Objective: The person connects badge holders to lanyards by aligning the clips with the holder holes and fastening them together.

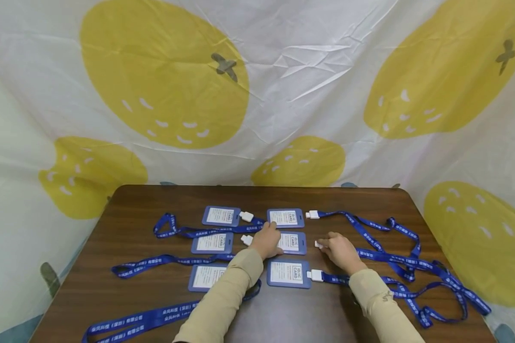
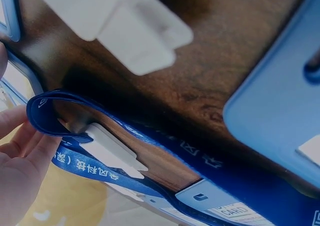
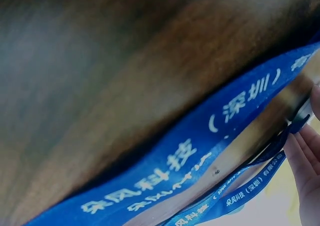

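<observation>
Blue badge holders with white cards lie in two columns on the table. My left hand [image 1: 266,240] grips the middle badge holder [image 1: 293,243] of the right column, fingers and thumb at its long edges, covering its left end. Just right of that holder, my right hand [image 1: 342,251] pinches the white clip [image 1: 319,244] of a blue lanyard [image 1: 399,258]. A small gap separates this clip from the holder. In the right wrist view, the fingers [image 3: 302,151] are at the lanyard, the clip mostly hidden. A lanyard loop [image 2: 45,111] passes by the left hand's fingers in the left wrist view.
Above and below the held one lie an upper badge holder [image 1: 285,218] and a lower badge holder [image 1: 288,274], each beside its lanyard's white clip. More lanyards spread left [image 1: 143,264] across the brown table [image 1: 154,200]. A lemon-print cloth [image 1: 283,95] hangs behind.
</observation>
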`<state>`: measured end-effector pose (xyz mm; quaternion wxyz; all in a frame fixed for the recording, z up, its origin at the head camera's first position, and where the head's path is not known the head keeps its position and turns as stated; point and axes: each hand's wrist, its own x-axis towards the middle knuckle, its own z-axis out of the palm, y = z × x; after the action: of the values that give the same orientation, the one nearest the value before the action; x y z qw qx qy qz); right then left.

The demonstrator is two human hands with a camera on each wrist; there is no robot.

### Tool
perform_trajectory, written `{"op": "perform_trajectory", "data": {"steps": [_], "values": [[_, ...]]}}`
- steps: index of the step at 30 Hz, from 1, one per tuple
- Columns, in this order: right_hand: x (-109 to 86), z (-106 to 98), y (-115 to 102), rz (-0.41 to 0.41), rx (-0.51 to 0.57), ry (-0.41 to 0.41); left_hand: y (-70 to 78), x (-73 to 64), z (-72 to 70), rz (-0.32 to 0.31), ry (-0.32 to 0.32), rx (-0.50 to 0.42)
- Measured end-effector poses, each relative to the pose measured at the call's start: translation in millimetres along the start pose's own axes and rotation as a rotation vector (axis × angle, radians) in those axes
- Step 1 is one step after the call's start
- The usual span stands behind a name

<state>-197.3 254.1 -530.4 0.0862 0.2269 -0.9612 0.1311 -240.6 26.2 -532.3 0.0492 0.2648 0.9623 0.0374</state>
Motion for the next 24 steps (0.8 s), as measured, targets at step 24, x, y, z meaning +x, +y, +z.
{"op": "perform_trajectory", "data": {"steps": [24], "values": [[4.2, 3.4, -5.8, -0.041, 0.024, 0.057, 6.0, -10.0, -17.6, -0.014, -0.029, 0.013]]}}
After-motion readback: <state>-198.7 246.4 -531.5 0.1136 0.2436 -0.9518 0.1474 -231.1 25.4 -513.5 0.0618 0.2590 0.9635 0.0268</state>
